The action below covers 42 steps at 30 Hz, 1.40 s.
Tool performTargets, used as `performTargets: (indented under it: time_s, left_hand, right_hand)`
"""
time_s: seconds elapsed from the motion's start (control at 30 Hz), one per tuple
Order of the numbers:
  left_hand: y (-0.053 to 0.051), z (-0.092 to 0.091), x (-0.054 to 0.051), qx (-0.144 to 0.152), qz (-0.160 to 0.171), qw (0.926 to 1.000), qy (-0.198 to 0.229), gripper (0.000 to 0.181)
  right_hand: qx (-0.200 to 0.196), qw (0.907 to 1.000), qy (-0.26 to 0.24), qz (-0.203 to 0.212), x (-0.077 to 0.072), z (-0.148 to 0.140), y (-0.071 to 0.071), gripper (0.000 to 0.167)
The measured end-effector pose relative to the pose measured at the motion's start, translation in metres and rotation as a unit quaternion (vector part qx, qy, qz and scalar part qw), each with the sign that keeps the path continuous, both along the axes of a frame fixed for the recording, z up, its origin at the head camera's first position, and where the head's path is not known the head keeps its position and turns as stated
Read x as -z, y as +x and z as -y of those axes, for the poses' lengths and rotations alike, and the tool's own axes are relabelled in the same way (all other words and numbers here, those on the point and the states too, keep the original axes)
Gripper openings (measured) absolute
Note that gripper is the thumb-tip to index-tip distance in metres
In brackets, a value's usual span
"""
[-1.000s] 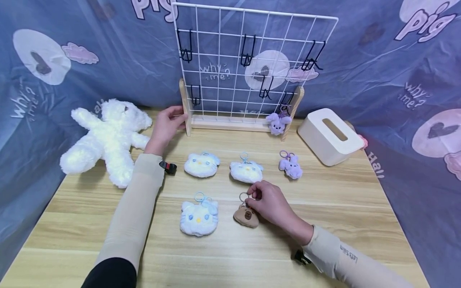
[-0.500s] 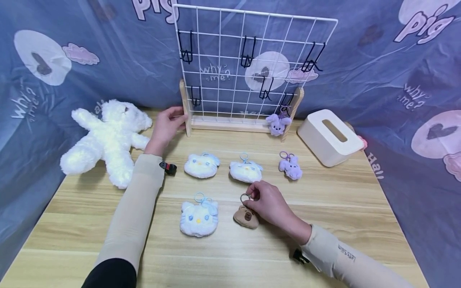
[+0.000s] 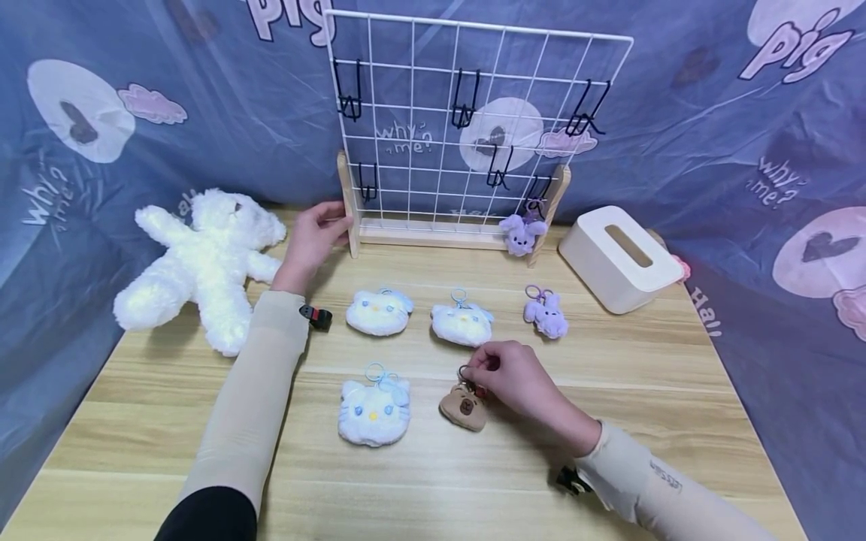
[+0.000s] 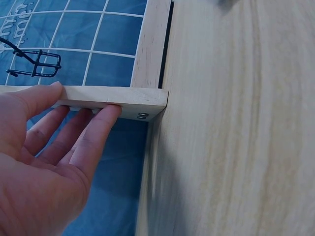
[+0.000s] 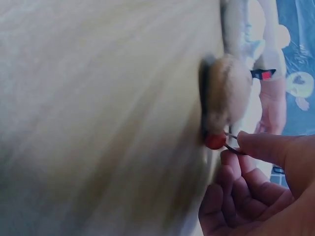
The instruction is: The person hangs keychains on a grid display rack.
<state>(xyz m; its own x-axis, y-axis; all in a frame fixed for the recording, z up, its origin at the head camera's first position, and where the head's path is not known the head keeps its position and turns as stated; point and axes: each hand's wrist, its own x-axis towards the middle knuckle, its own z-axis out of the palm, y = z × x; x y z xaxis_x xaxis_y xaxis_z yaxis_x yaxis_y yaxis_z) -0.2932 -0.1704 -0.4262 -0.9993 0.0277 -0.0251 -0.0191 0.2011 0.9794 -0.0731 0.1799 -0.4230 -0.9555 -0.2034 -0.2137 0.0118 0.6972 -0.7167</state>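
Observation:
My right hand (image 3: 521, 379) pinches the metal ring of a brown plush keychain (image 3: 463, 408) between thumb and fingers. In the right wrist view a red ball (image 5: 215, 140) shows beside that ring (image 5: 234, 149). The plush's lower side appears close to the table. My left hand (image 4: 59, 157) holds the wooden side post (image 4: 115, 96) of a white wire grid rack (image 3: 436, 143), thumb on one face and fingers on the other. Several black hooks (image 3: 464, 113) are on the grid. From the lower right hook hangs a purple plush keychain (image 3: 521, 234).
White cat-face plush keychains lie on the table: one at front left (image 3: 374, 413), one behind it (image 3: 379, 312), one at the middle (image 3: 463, 323). Another purple plush keychain (image 3: 546, 314) lies to the right. A white plush bear (image 3: 210, 263) sits left, a white tissue box (image 3: 619, 259) right.
My right hand has raised the brown keychain's ring slightly and shifted a little to the right, and a red ball now shows beside it. The left hand stays on the post.

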Motion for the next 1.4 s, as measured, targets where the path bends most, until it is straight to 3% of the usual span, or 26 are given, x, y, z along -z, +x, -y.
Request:
performTargets:
  time_s: [0.3, 0.6, 0.87, 1.4]
  left_hand:
    - [-0.003, 0.001, 0.005, -0.006, -0.004, 1.0000, 0.000, 0.048]
    - [-0.003, 0.002, 0.006, -0.008, -0.003, 1.0000, -0.003, 0.046]
    - [-0.003, 0.001, 0.006, -0.008, -0.005, 1.0000, 0.004, 0.046]
    - [-0.004, 0.002, 0.008, -0.004, -0.002, 1.0000, 0.003, 0.048]
  right_hand:
    - [0.021, 0.9996, -0.020, -0.004, -0.014, -0.005, 0.000, 0.003]
    - [0.000, 0.9942, -0.097, -0.047, -0.012, -0.007, -0.002, 0.007]
    - [0.005, 0.9857, -0.154, -0.068, -0.021, -0.008, -0.003, 0.007]
    - [0.001, 0.9792, -0.172, -0.108, -0.051, -0.008, -0.015, 0.007]
